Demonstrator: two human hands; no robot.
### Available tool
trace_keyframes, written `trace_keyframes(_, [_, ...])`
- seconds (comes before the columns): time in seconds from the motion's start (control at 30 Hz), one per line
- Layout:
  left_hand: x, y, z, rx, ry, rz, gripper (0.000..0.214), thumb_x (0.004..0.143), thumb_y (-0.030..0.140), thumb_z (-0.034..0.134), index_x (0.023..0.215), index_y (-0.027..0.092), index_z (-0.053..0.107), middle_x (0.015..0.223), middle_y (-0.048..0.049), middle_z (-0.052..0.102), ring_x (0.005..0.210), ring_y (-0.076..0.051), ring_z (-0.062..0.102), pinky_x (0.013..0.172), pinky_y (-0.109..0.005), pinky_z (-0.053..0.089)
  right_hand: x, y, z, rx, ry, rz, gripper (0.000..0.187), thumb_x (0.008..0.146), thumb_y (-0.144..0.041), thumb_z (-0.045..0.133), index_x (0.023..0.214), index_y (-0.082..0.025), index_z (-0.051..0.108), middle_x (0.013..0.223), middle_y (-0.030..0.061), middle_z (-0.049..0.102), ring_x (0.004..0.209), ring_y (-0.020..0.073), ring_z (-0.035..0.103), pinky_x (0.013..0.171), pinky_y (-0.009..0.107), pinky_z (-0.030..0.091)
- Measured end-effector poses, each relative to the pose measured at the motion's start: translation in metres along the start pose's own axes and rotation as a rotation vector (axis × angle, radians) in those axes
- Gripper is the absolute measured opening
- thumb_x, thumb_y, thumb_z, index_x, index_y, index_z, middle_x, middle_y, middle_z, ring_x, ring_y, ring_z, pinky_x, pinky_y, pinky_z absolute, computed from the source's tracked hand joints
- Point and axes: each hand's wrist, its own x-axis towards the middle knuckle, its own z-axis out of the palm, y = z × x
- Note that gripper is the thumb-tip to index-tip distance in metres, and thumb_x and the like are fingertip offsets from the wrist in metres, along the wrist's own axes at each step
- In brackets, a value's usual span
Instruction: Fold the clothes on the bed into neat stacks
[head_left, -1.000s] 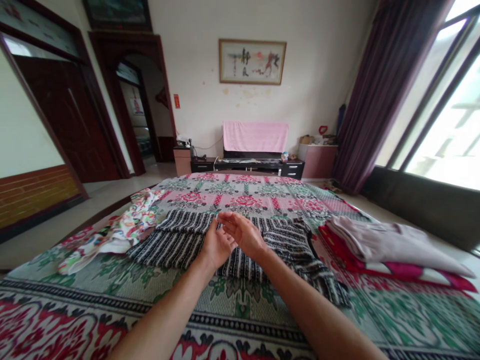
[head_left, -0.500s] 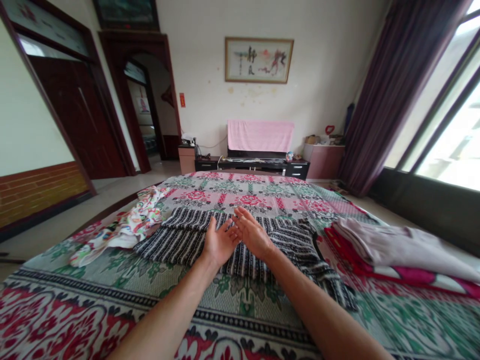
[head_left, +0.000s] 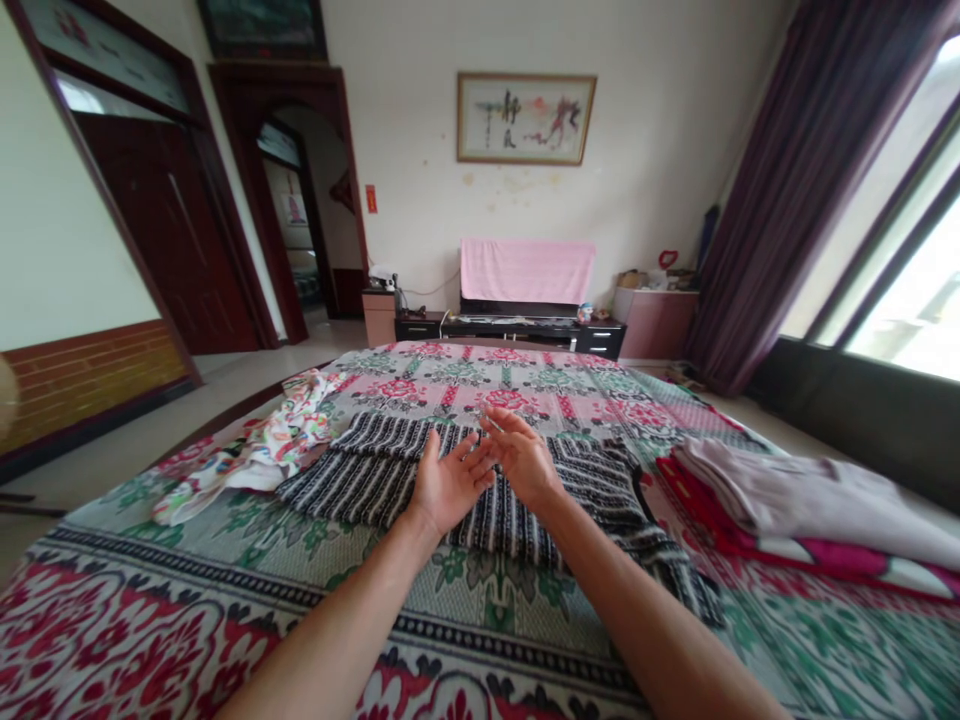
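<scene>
A black-and-white striped knitted garment [head_left: 360, 480] lies spread across the bed in front of me, one sleeve-like part trailing to the lower right. Over its middle is my left hand [head_left: 454, 478], palm turned up and fingers spread, holding nothing. My right hand [head_left: 523, 455] hovers beside it with the fingers stretched out and slightly curved, also holding nothing. The fingertips of both hands overlap in view; whether they touch I cannot tell. Part of the garment is hidden beneath my hands and forearms.
A crumpled white garment with a colourful print [head_left: 270, 445] lies to the left. On the right sits a stack of folded clothes [head_left: 810, 500], pale on top, red and pink below. A floral bedspread [head_left: 315, 620] covers the bed. Beyond stands a low black cabinet [head_left: 495, 330].
The view has swung slightly left, so everything sits a little further right. Both hands stay over the striped garment, with the fingers shifted only slightly.
</scene>
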Motion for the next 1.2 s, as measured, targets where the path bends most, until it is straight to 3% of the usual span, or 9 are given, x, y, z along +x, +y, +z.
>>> trace_keyframes(0.1, [0.000, 0.002, -0.001, 0.009, -0.024, 0.003, 0.065, 0.086, 0.066, 0.034, 0.106, 0.010, 0.060, 0.105, -0.0175, 0.067, 0.102, -0.026, 0.064, 0.079, -0.037, 0.052, 0.006, 0.001, -0.013, 0.031, 0.087, -0.056, 0.025, 0.065, -0.016, 0.061, 0.089, -0.021, 0.065, 0.106, 0.0022, 0.069, 0.100, 0.0182, 0.064, 0.079, 0.028, 0.053])
trace_keyframes(0.37, [-0.002, 0.008, -0.002, 0.011, -0.043, -0.011, 0.071, 0.085, 0.068, 0.035, 0.125, 0.012, 0.051, 0.135, -0.0188, 0.052, 0.121, -0.029, 0.053, 0.085, -0.039, 0.052, 0.014, 0.009, -0.031, -0.005, 0.334, -0.060, 0.031, 0.052, -0.004, 0.051, 0.076, -0.021, 0.064, 0.085, -0.0014, 0.070, 0.078, 0.0133, 0.067, 0.064, 0.022, 0.055])
trace_keyframes(1.2, [-0.005, 0.010, -0.001, 0.123, -0.102, -0.055, 0.070, 0.086, 0.067, 0.032, 0.120, 0.012, 0.058, 0.139, -0.0167, 0.050, 0.125, -0.027, 0.050, 0.083, -0.036, 0.051, 0.010, 0.008, -0.035, -0.049, 0.328, 0.035, 0.030, 0.055, -0.006, 0.049, 0.080, -0.020, 0.061, 0.080, -0.0009, 0.068, 0.073, 0.0129, 0.068, 0.060, 0.021, 0.054])
